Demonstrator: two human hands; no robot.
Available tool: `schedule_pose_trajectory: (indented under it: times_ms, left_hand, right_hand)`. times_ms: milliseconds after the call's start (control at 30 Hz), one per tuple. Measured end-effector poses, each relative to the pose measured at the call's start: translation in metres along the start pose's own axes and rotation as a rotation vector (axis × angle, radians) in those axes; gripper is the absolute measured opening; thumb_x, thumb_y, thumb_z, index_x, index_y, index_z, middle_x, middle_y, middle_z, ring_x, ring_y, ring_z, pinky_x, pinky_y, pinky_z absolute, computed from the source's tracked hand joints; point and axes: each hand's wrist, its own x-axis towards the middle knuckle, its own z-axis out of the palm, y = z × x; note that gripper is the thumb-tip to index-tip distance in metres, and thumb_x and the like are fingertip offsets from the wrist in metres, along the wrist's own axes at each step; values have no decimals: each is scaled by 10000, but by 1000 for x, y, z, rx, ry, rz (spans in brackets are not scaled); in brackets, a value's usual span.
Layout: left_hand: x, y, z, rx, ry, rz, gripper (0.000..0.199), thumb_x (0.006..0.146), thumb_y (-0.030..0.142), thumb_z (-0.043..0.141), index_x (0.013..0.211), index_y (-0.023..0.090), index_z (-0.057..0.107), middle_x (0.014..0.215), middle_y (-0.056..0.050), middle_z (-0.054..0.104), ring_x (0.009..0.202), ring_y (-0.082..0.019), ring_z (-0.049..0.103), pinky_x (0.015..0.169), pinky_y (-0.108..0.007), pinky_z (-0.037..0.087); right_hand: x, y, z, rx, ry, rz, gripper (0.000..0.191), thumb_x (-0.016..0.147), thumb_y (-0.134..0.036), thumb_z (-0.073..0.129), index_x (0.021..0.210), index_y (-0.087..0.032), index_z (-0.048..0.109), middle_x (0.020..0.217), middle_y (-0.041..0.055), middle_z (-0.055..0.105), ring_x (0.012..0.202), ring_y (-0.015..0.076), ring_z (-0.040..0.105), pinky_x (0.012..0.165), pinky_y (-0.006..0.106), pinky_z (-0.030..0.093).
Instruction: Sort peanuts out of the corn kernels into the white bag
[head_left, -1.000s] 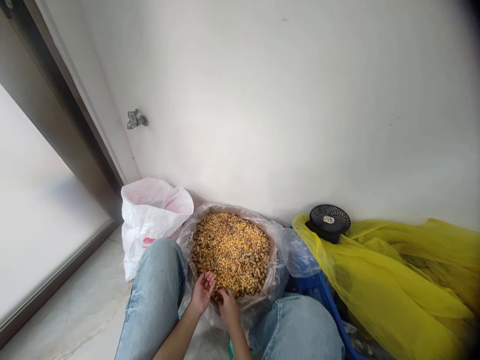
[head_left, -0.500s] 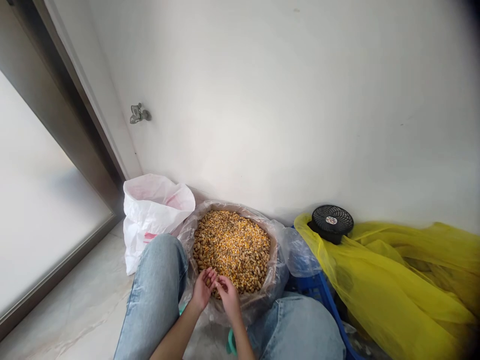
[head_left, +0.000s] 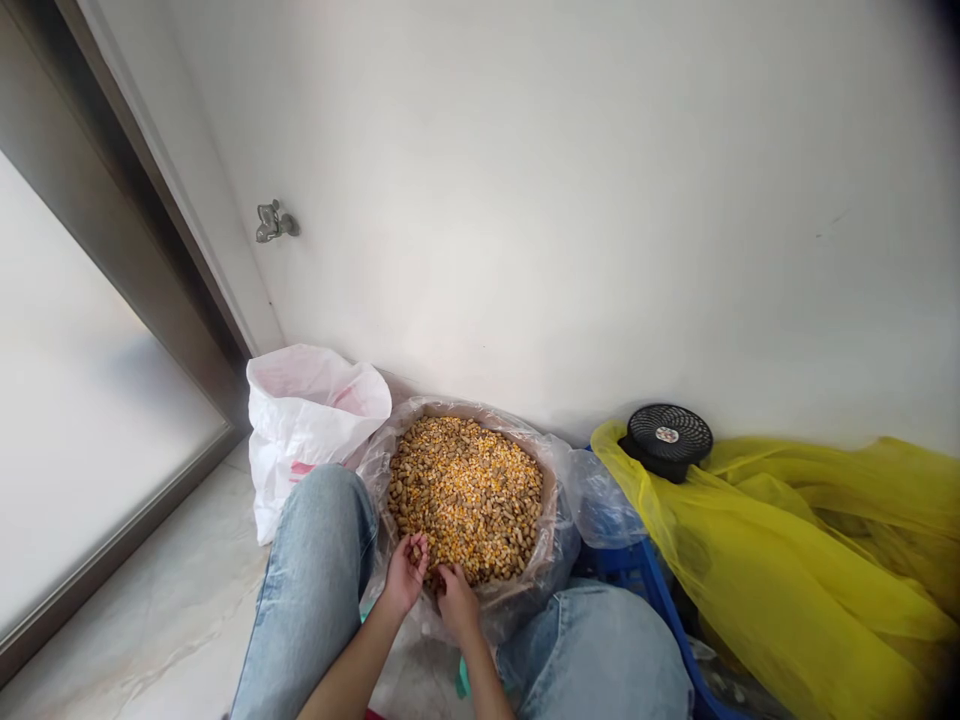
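Note:
A plastic-lined bag (head_left: 553,560) stands between my knees, filled with a mix of unshelled peanuts and yellow corn kernels (head_left: 469,490). Over its near edge, my left hand (head_left: 406,575) is turned palm up with the fingers curled in. Whatever lies inside that curl is too small to make out. Close to its right, my right hand (head_left: 456,600) points down with bunched fingertips at the surface of the mix. Its own back hides what the fingertips hold, if anything. The two hands are slightly apart.
A white sack (head_left: 315,410) stands open at the left by the wall. To the right is a blue crate (head_left: 626,562) under yellow netting (head_left: 780,560), with a small black fan (head_left: 667,440) on top. A metal tap (head_left: 276,221) juts from the wall.
My right hand has moved down and away from my left, from fingers meeting to its fingertips at the mix. My left hand stays nearly in place, curled. The camera view has shifted slightly.

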Motion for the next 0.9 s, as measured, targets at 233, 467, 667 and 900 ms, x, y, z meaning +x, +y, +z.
schedule_pose_trajectory:
  times_ms: [233, 467, 667, 900]
  left_hand:
    - [4, 0, -2, 2, 27, -13, 168, 799, 123, 424, 672, 121, 533, 603, -20, 602, 533, -85, 594, 517, -182, 515]
    - [9, -3, -5, 27, -19, -3, 163, 799, 141, 421, 690, 126, 541, 667, -47, 631, 660, -123, 627, 636, -241, 535]
    - [8, -4, -3, 59, -29, 15, 167, 796, 143, 417, 714, 128, 561, 693, -53, 638, 676, -127, 629, 635, -237, 523]
    - [5, -2, 0, 5, -19, 1, 173, 794, 125, 416, 690, 127, 554, 630, -23, 608, 578, -93, 605, 554, -181, 507]
  right_hand:
    - [-4, -4, -1, -113, -48, 41, 277, 674, -98, 437, 860, -214, 606, 936, 69, 568, 770, 174, 585, 611, 245, 397]
    - [1, -6, -20, 383, 148, -29, 195, 714, -361, 499, 689, -187, 585, 667, 36, 599, 653, 180, 554, 626, 272, 424]
    - [-1, -32, -34, 629, 43, -130, 308, 721, -459, 507, 800, -182, 618, 753, 44, 639, 674, 165, 569, 634, 260, 441]
    - [-1, -31, -14, 837, -82, -64, 389, 699, -504, 519, 866, -170, 629, 738, 60, 654, 601, 163, 570, 557, 268, 449]
